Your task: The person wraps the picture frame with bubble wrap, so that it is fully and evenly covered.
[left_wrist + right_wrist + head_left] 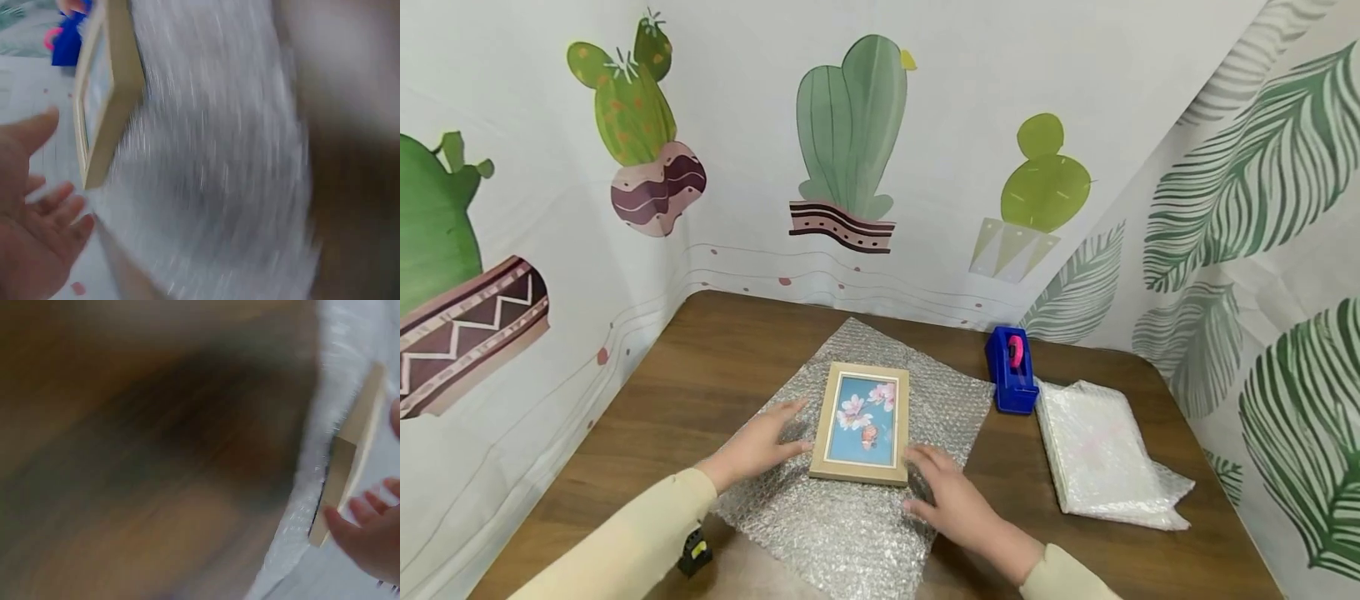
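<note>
A picture frame [865, 421] with a flower print lies face up on a sheet of bubble wrap [842, 533], spread over the wooden surface [655, 417]. The left hand [765, 442] is beside the frame's left edge, its fingers apart and gripping nothing; the right hand [953, 500], fingers likewise parted, is at the lower right corner, contact unclear. Rightward are a blue tape dispenser [1009, 392] and a bubble-wrapped packet [1097, 458].
</note>
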Demonstrator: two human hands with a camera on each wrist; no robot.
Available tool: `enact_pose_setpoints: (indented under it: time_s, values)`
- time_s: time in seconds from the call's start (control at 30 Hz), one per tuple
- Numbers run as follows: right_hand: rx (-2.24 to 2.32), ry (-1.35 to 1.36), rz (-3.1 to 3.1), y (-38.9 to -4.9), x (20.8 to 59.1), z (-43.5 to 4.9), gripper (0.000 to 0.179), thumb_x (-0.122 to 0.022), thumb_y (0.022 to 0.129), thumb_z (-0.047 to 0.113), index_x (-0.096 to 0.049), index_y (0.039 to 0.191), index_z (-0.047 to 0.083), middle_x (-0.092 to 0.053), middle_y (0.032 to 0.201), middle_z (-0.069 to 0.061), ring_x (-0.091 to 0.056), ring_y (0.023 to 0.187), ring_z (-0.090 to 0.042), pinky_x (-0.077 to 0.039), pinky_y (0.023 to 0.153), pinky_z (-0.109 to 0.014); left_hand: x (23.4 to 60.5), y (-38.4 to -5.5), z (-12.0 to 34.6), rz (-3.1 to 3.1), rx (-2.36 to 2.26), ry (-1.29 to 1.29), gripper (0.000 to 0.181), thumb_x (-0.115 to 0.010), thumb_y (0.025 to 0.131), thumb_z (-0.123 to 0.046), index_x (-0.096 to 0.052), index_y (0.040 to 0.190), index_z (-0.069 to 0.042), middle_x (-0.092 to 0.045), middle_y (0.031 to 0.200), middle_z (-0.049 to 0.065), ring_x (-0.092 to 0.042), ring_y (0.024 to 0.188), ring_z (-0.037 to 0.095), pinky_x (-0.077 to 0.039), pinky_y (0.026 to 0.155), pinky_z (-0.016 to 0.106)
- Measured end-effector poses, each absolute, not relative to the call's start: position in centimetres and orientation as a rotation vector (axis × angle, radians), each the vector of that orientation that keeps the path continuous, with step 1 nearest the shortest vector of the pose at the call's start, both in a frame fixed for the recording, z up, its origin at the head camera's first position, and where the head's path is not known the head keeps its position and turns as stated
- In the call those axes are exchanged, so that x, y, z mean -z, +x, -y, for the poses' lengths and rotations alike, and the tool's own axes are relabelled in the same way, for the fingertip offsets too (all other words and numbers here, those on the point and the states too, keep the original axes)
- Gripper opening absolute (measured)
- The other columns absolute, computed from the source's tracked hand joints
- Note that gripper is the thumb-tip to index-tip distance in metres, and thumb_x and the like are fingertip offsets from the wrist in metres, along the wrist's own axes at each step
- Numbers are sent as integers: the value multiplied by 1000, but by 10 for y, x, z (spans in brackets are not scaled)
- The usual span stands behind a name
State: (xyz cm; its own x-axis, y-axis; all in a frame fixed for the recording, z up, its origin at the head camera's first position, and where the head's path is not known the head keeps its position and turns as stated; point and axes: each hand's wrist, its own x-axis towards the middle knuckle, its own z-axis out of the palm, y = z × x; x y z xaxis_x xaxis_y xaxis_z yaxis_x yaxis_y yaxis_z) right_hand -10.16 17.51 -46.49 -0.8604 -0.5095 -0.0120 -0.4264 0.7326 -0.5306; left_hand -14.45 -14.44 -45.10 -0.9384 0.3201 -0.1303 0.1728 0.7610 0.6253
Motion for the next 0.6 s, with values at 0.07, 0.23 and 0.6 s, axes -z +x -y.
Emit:
enact_pose_setpoints:
  time_s: [0.07,0.23,0.6]
  values:
    - [530,-1013,-2836,-93,467,-183,81,-71,84,46,-42,149,8,-47,151,-16,-47,137,-38,-44,108,-56,448,-152,150,-2792,-752,552,79,-73,88,-31,-36,151,-2,-41,154,23,-40,142,42,-38,113,58]
    - [102,-1504,-2749,-84,475,-197,86,-50,87,68,-33,155,20,-36,161,-1,-38,147,-25,-45,109,-54,452,-164,149,-2739,-536,799,87,-74,85,-40,-35,151,0,-30,160,21,-28,149,40,-30,119,56]
    - [-156,-1805,-2419,-88,485,-208,60,-28,103,54,-28,157,27,-35,162,3,-39,146,-19,-50,106,-42,456,-177,135,-2618,-468,799,92,-76,83,-42,-33,152,0,-26,163,17,-21,152,38,-27,121,54]
